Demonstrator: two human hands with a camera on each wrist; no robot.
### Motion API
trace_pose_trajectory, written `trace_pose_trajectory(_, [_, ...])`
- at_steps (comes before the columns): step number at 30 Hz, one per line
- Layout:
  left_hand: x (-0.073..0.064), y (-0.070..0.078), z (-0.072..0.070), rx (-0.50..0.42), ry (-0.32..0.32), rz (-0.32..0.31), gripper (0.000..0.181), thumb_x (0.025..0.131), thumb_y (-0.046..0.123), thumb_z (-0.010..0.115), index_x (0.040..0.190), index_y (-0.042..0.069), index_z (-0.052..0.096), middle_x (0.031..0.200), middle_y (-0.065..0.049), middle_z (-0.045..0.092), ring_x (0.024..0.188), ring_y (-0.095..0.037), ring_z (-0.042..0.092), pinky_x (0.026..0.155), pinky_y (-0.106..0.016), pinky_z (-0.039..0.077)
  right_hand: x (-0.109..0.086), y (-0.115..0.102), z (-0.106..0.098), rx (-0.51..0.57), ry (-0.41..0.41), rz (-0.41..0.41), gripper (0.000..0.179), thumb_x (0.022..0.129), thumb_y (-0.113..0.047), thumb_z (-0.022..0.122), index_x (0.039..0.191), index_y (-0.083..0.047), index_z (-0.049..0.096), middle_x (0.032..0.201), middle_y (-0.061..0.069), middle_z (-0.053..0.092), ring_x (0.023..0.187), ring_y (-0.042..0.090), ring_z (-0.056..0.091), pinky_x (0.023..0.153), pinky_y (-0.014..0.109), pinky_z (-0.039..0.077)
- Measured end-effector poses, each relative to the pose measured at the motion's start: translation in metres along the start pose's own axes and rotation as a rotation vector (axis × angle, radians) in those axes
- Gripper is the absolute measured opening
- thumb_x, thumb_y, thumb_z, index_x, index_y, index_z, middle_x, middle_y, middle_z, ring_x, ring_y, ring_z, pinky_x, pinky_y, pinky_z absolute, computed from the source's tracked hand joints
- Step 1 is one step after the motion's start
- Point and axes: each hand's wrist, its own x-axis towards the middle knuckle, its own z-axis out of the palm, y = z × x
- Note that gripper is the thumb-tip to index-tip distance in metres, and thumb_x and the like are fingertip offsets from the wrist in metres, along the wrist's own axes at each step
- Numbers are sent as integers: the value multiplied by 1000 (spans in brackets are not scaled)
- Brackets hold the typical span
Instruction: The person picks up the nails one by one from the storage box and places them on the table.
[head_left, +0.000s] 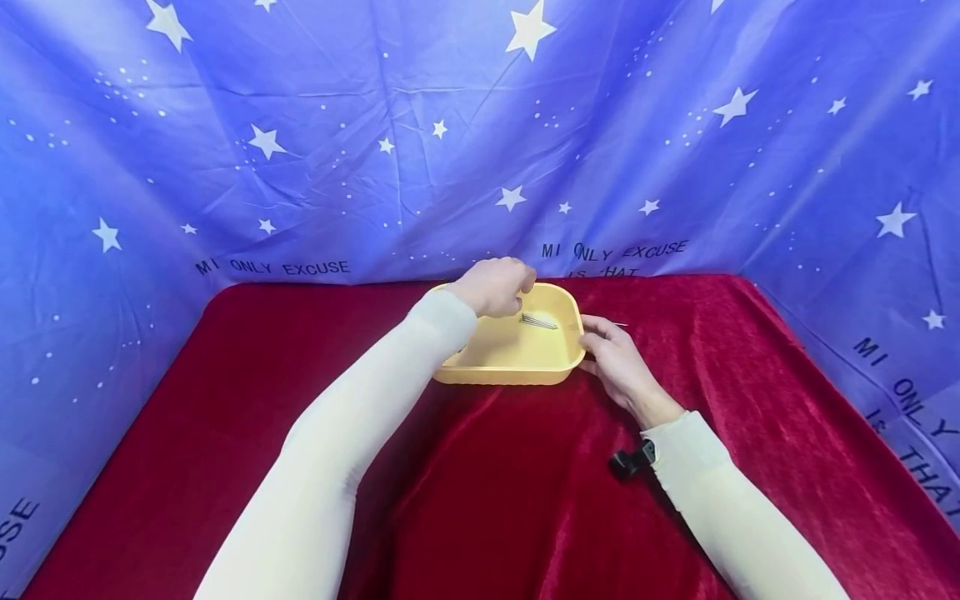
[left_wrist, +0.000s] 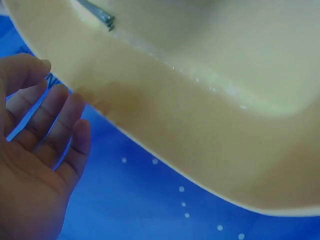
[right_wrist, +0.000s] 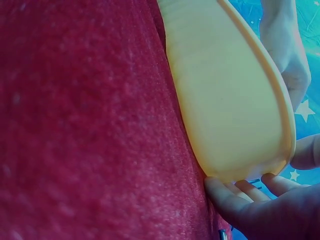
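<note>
A shallow yellow plastic box sits near the back of the table. Inside it, by the far right corner, lie several thin metal nails; their heads show in the left wrist view. My left hand reaches across the box to its far rim. Its fingers are loosely bent beside that rim, with nothing held in them. At the right end my right hand holds the box, fingers against the outer wall and thumb at the rim.
Another thin metal piece lies on the cloth just beyond my right hand. A dark red velvet cloth covers the table. Blue star-printed curtains hang close behind the box and along both sides.
</note>
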Motion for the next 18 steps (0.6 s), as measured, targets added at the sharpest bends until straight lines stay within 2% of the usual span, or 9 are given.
trace_pose_trajectory(6, [9,9,13,84,-38,26,24,81,18,64,105,17,62,105,3,60,96,-20,57,81,-39,49,-1,-1,0,-9,1,-1,49,95,-2,37,143,4,32,136,25,37,113,30,49,90,39,50])
trace_pose_trajectory(12, [18,14,27,124,-56,76,19,84,8,58,100,17,63,95,2,59,87,-18,56,78,-35,48,0,-1,-2,-5,-1,-3,48,96,-2,37,143,4,31,138,25,37,115,31,48,91,38,50])
trace_pose_trajectory(18, [23,18,36,201,-54,100,19,89,6,54,98,18,65,94,1,64,87,-20,61,78,-36,50,1,0,-1,-6,-6,-1,48,96,-3,37,143,3,32,138,24,38,116,31,48,93,40,49])
